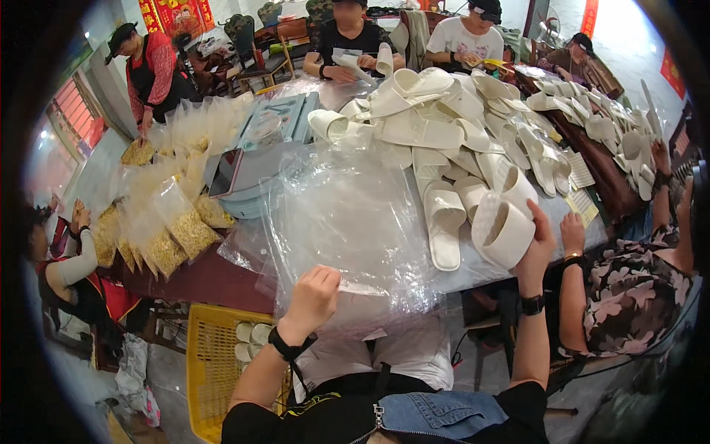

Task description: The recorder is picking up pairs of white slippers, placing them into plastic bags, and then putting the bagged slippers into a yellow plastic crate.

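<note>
A stack of clear plastic bags [344, 211] lies on the table right in front of me. Over its near edge my left hand [314, 294] is closed, its fingertips pinching the film. To the right, my right hand [540, 240] grips a white slipper [504, 233] by its side, with the wide strap facing me. Another white slipper [515, 194] sits close against it; I cannot tell whether the same hand holds both. Just left of these, a white slipper [444, 229] rests at the near side of a large heap of white slippers [421, 127].
Filled bags of yellow pieces [177, 226] crowd the table's left side. A phone [225, 174] lies on a grey-blue case [255, 181]. A yellow basket [211, 314] holding slippers stands on the floor. Several people sit or stand around; a neighbour's hand [572, 233] is near my right.
</note>
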Demonstrator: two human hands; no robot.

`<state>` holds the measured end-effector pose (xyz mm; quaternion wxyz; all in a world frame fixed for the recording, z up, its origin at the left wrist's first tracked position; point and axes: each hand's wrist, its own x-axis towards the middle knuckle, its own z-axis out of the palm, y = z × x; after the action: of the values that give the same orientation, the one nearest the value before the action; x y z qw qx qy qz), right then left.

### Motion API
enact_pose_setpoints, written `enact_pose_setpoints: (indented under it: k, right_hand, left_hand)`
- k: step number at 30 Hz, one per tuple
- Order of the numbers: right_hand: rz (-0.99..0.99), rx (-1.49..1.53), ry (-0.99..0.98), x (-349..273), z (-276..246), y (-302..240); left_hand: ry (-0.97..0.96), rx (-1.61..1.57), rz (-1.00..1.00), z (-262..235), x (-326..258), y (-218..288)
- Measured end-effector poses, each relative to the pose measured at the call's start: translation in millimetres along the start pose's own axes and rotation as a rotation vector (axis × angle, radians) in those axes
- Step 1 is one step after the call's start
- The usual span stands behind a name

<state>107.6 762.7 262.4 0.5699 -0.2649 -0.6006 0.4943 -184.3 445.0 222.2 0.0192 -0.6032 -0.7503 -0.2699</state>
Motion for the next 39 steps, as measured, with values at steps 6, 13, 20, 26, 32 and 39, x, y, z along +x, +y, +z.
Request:
enact_pose_setpoints:
  k: [6, 13, 20, 26, 32, 39]
  right_hand:
    - [0.066, -0.093, -0.086, -40.1, 2.3, 5.7]
    - [0.018, -0.117, -0.163, -58.8, 24.1, 14.6]
    - [-0.246, -0.297, -0.136, -59.4, 21.5, -3.1]
    - [-0.380, -0.418, -0.129, -65.0, 1.4, -9.4]
    - [-0.367, -0.350, -0.100, -67.5, 3.2, -4.9]
    - [-0.429, -0.387, -0.123, -70.7, 24.5, -14.3]
  left_hand:
    - [-0.138, 0.088, 0.080, -21.1, 13.9, 13.9]
    - [-0.169, 0.036, 0.201, -8.6, 59.5, 45.4]
    - [-0.187, 0.164, 0.348, 62.9, 115.7, 63.2]
    - [-0.305, 0.133, 0.178, 63.6, 132.9, 66.0]
    - [0.035, -0.034, 0.071, 14.4, 128.6, 63.0]
    - [0.351, -0.621, 0.093, -76.0, 102.1, 65.7]
